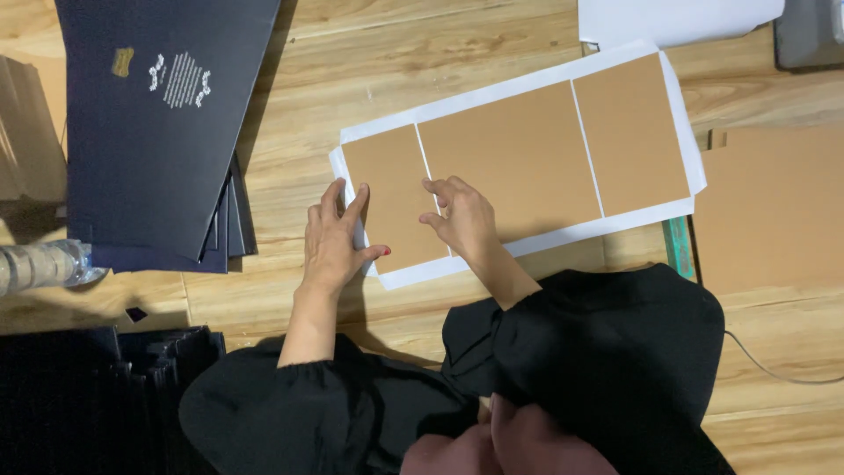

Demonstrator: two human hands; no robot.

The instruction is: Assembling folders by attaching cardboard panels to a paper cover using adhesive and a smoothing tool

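A long white sheet (492, 92) lies on the wooden floor with three brown cardboard panels (519, 154) laid on it side by side. My left hand (332, 237) rests flat on the sheet's left end, fingers spread over the white flap and the smallest panel's edge. My right hand (464, 218) presses with curled fingers on the gap between the small panel (391, 189) and the middle panel. Neither hand holds anything. Black sleeves cover both forearms.
A stack of dark navy printed sheets (158, 123) lies at the upper left, more black pieces (79, 396) at the lower left. A tape roll (40, 264) sits at the left edge. Brown cardboard (774, 211) lies to the right, white paper (668, 18) at the top.
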